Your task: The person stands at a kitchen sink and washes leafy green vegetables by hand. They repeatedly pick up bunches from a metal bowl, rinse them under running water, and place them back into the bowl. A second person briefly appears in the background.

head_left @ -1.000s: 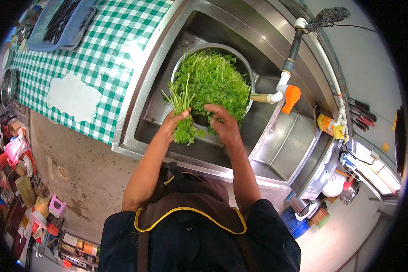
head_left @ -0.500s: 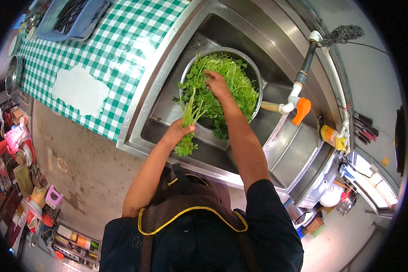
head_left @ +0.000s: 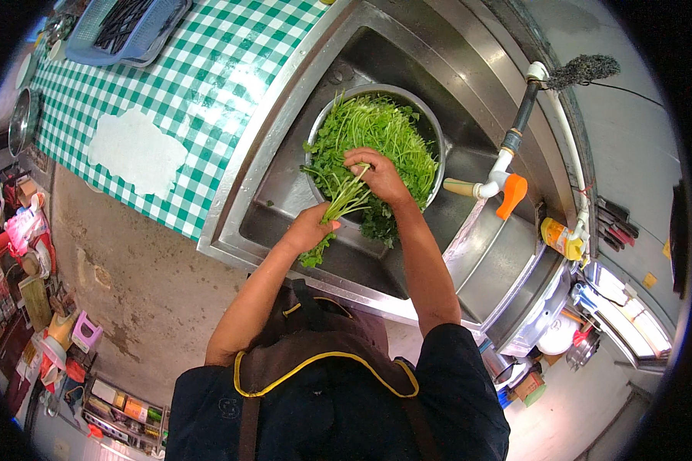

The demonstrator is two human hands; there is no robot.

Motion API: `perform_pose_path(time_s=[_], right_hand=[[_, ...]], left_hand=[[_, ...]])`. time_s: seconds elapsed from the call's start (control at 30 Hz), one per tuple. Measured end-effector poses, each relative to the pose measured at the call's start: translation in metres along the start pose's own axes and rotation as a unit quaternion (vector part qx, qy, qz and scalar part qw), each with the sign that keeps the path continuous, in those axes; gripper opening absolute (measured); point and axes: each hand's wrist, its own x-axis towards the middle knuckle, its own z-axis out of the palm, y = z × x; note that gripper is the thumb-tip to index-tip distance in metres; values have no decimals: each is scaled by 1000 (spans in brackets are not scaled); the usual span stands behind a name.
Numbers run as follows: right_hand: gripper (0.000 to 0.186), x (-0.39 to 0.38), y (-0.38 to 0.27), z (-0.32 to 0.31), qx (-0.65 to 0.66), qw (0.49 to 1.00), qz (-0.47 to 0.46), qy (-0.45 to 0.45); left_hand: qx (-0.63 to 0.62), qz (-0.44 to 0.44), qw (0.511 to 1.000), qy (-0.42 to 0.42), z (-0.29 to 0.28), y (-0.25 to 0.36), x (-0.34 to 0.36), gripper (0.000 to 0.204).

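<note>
Inside the near rim of the stainless-steel sink (head_left: 277, 184), toward its near left corner, the left hand (head_left: 311, 229) is closed around a slim bunch of pale-green stems with leafy ends (head_left: 346, 198), the leaves hanging below the fist and the bare stems fanning up and to the right. The right hand (head_left: 379, 177) is over the near part of the round, silver metal bowl (head_left: 441, 142), fingers curled and narrow beside the stem ends; whether it pinches any cannot be told. The bowl stands in the sink, heaped with a loose, bright-green pile of leafy stalks (head_left: 392, 127). For neat handling, the left grip should probably be snug yet soft, since such thin stems would likely bruise if squeezed. The fanned ends would sit better evened up, each stalk laid parallel to the rest before the fist closes on it. Drawing out a few stalks at a time, by the stem, should avoid tangling; working above the sink would catch drips and stray leaves.
</note>
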Motion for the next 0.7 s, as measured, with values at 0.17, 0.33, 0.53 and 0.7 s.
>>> perform_pose_path(time_s=[0.17,0.33,0.53,0.7], right_hand=[[25,-20,-38,-3,117,983,79,119],[27,-45,-71,-12,115,972,-8,206],[23,-71,-95,-17,206,947,7,249],[22,-73,-94,-18,208,945,-17,252]], left_hand=[[40,29,998,35,-1,22,-6,37],[147,93,982,77,-3,69,-15,28],[224,201,947,114,-6,95,-16,25],[220,203,948,110,-7,87,-15,25]])
